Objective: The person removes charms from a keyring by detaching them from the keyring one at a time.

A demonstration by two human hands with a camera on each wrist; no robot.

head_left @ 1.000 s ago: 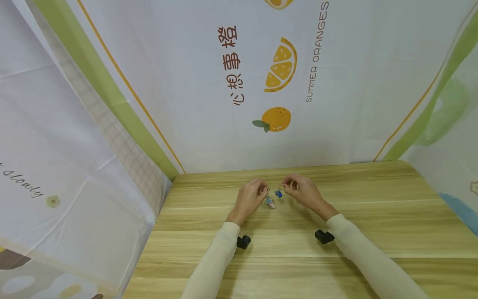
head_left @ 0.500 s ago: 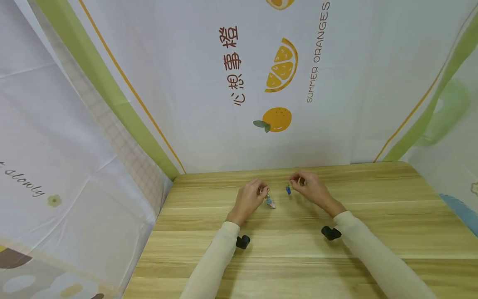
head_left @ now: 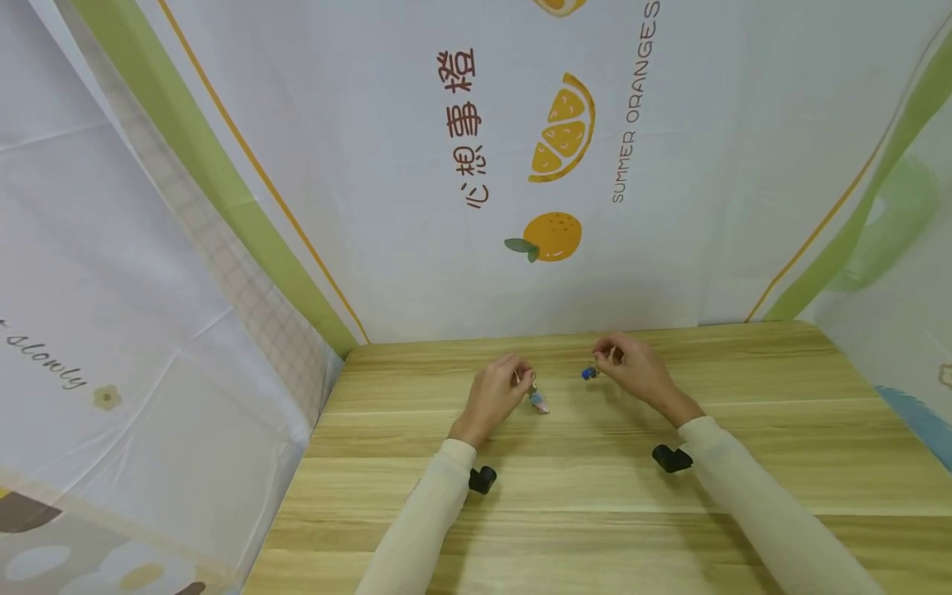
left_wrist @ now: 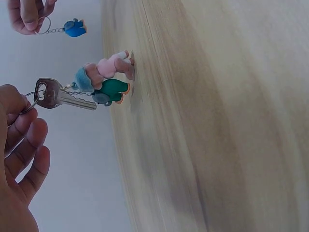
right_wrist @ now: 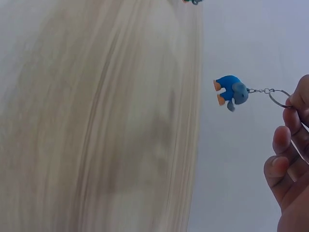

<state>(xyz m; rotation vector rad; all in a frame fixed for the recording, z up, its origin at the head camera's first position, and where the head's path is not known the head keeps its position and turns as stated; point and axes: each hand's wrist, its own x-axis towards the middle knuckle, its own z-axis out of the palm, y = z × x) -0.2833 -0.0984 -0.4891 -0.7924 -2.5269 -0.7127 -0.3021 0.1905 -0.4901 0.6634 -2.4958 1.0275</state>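
Observation:
My left hand [left_wrist: 21, 150] pinches a metal key ring [left_wrist: 32, 103] between thumb and forefinger. From that ring hang a silver key [left_wrist: 63, 97], a pink figurine with a blue cap [left_wrist: 104, 72] and a green elephant figurine [left_wrist: 113, 91]. The pink figurine's feet come right at the table surface in the left wrist view. My right hand [right_wrist: 292, 150] pinches another ring [right_wrist: 279, 98], from which a blue elephant keychain [right_wrist: 231, 91] dangles by a short chain. In the head view both hands [head_left: 497, 397] are over the far part of the table, a short gap apart.
The wooden table [head_left: 565, 512] ends at a white cloth backdrop [head_left: 387, 207] printed with oranges and lettering. More printed cloth [head_left: 134, 248] hangs at the left side. Black wrist mounts [head_left: 673, 459] stick out inward from the sleeves.
My right hand has moved right and slightly away from me, carrying the blue elephant keychain off from the left hand's bunch. The left hand has stayed nearly still.

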